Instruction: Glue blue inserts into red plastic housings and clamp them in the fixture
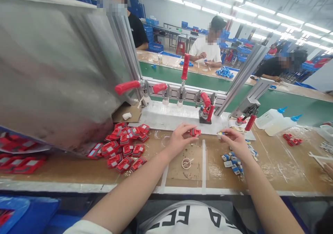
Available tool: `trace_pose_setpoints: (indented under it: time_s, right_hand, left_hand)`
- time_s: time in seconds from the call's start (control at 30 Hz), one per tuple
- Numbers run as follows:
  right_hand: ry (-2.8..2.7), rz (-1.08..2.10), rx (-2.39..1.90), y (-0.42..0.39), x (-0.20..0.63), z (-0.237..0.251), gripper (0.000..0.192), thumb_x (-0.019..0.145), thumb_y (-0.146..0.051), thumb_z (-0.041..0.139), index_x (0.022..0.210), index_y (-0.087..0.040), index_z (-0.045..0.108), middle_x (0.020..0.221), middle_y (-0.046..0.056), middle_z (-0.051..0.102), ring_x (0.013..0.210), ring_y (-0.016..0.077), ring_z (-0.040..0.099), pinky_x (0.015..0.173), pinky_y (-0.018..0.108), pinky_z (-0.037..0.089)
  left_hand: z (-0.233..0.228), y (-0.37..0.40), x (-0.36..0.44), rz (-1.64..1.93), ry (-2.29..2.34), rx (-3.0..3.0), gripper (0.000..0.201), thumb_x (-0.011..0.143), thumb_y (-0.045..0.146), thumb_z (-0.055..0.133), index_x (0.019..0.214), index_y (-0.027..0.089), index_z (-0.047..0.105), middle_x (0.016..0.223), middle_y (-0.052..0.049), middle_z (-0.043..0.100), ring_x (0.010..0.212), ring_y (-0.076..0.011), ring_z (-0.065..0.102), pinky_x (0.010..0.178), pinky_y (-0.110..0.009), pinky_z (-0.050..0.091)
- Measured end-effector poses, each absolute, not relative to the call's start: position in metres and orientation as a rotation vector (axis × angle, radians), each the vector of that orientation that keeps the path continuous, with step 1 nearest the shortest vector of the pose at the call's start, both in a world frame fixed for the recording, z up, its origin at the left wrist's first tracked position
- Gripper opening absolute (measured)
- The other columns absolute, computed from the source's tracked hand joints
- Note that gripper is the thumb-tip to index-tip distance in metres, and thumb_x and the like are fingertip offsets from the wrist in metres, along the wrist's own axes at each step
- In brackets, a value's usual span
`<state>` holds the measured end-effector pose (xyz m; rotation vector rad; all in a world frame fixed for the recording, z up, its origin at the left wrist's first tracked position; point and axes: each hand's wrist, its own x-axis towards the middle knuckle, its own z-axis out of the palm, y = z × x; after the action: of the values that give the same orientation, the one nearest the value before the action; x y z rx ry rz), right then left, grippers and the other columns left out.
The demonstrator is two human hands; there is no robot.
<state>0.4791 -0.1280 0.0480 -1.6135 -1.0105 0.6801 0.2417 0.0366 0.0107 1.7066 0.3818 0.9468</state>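
Red part (195, 132) is pinched in left hand (180, 136) above the bench; right hand (235, 140) pinches a white-blue insert (220, 134) just beside it. Recommend squaring both before mating.

Bare forearms reach out from short white sleeves, and the white shirt carries large black block letters.

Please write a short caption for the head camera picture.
Left hand holds a red part, right hand a small white piece.
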Motion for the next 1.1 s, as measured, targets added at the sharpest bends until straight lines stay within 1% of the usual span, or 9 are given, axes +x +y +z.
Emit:
trace_pose_setpoints:
  time_s: [0.1, 0.17, 0.23, 0.37, 0.5, 0.57, 0.77, 1.0, 1.1]
  right_hand:
    - [-0.692, 0.956, -1.182, -0.120, 0.452, 0.044, 0.036, 0.077, -0.050, 0.085, 0.104, -0.028, 0.076, 0.108, 0.003, 0.076, 0.075, 0.0126, 0.066, 0.068, 0.026, 0.059]
    - [-0.558, 1.057, -1.064, -0.113, 0.437, 0.043, 0.039, 0.073, -0.047, 0.090, 0.105, -0.029, 0.077, 0.112, 0.002, 0.076, 0.075, 0.0099, 0.066, 0.066, 0.021, 0.059]
    - [-0.507, 1.093, -1.033, -0.107, 0.428, 0.042, 0.043, 0.068, -0.043, 0.093, 0.106, -0.029, 0.079, 0.112, 0.002, 0.077, 0.075, 0.0092, 0.067, 0.067, 0.019, 0.060]
    - [-0.567, 0.997, -1.049, -0.102, 0.421, 0.040, 0.041, 0.066, -0.038, 0.094, 0.104, -0.029, 0.081, 0.107, 0.003, 0.078, 0.075, 0.0111, 0.069, 0.071, 0.023, 0.062]
    - [-0.658, 0.927, -1.082, -0.100, 0.417, 0.038, 0.037, 0.072, -0.039, 0.091, 0.107, -0.031, 0.081, 0.111, 0.005, 0.079, 0.094, 0.0183, 0.072, 0.080, 0.030, 0.063]
    - [-0.662, 0.906, -1.121, -0.098, 0.413, 0.036, 0.036, 0.072, -0.040, 0.090, 0.106, -0.030, 0.082, 0.113, 0.005, 0.079, 0.100, 0.0202, 0.072, 0.083, 0.032, 0.062]
    - [-0.640, 0.866, -1.177, -0.090, 0.397, 0.030, 0.039, 0.068, -0.043, 0.093, 0.102, -0.028, 0.083, 0.108, 0.006, 0.079, 0.094, 0.0219, 0.072, 0.083, 0.036, 0.062]
    - [-0.772, 0.761, -1.252, -0.091, 0.389, 0.033, 0.035, 0.073, -0.042, 0.089, 0.105, -0.027, 0.083, 0.108, 0.006, 0.077, 0.097, 0.0233, 0.068, 0.085, 0.038, 0.059]
    - [-0.821, 0.686, -1.310, -0.092, 0.386, 0.033, 0.035, 0.075, -0.044, 0.086, 0.105, -0.026, 0.083, 0.105, 0.006, 0.077, 0.094, 0.0233, 0.067, 0.085, 0.039, 0.058]
  left_hand:
    - [0.012, 0.035, 0.241, 0.987, 0.364, 1.710, 0.050, 0.079, 0.029, 0.085, 0.126, 0.027, 0.069, 0.114, -0.005, 0.065, 0.105, -0.0195, 0.068, 0.095, -0.037, 0.061]
    - [0.013, 0.035, 0.240, 1.006, 0.362, 1.732, 0.045, 0.080, 0.029, 0.085, 0.123, 0.026, 0.070, 0.113, -0.005, 0.066, 0.105, -0.0197, 0.068, 0.092, -0.036, 0.062]
    - [0.014, 0.034, 0.239, 1.021, 0.353, 1.765, 0.041, 0.081, 0.029, 0.083, 0.120, 0.025, 0.072, 0.114, -0.006, 0.066, 0.107, -0.0205, 0.067, 0.092, -0.036, 0.061]
    - [0.019, 0.032, 0.236, 1.094, 0.338, 1.866, 0.041, 0.083, 0.029, 0.082, 0.123, 0.026, 0.072, 0.117, -0.007, 0.067, 0.109, -0.0211, 0.067, 0.101, -0.039, 0.057]
    - [0.025, 0.030, 0.234, 1.149, 0.292, 1.930, 0.040, 0.085, 0.029, 0.081, 0.123, 0.025, 0.071, 0.116, -0.007, 0.070, 0.109, -0.0219, 0.067, 0.102, -0.040, 0.055]
    - [0.026, 0.029, 0.233, 1.173, 0.274, 1.941, 0.038, 0.085, 0.031, 0.080, 0.121, 0.024, 0.071, 0.114, -0.007, 0.071, 0.109, -0.0225, 0.067, 0.101, -0.040, 0.055]
    - [0.022, 0.029, 0.234, 1.212, 0.281, 2.011, 0.030, 0.089, 0.028, 0.076, 0.118, 0.023, 0.070, 0.115, -0.007, 0.070, 0.108, -0.0201, 0.068, 0.098, -0.037, 0.057]
    - [0.017, 0.030, 0.235, 1.239, 0.251, 2.175, 0.027, 0.092, 0.027, 0.072, 0.118, 0.022, 0.068, 0.113, -0.006, 0.069, 0.107, -0.0177, 0.068, 0.095, -0.032, 0.057]
    - [0.018, 0.028, 0.234, 1.229, 0.254, 2.236, 0.025, 0.094, 0.027, 0.069, 0.119, 0.022, 0.067, 0.113, -0.006, 0.069, 0.107, -0.0179, 0.068, 0.094, -0.032, 0.058]
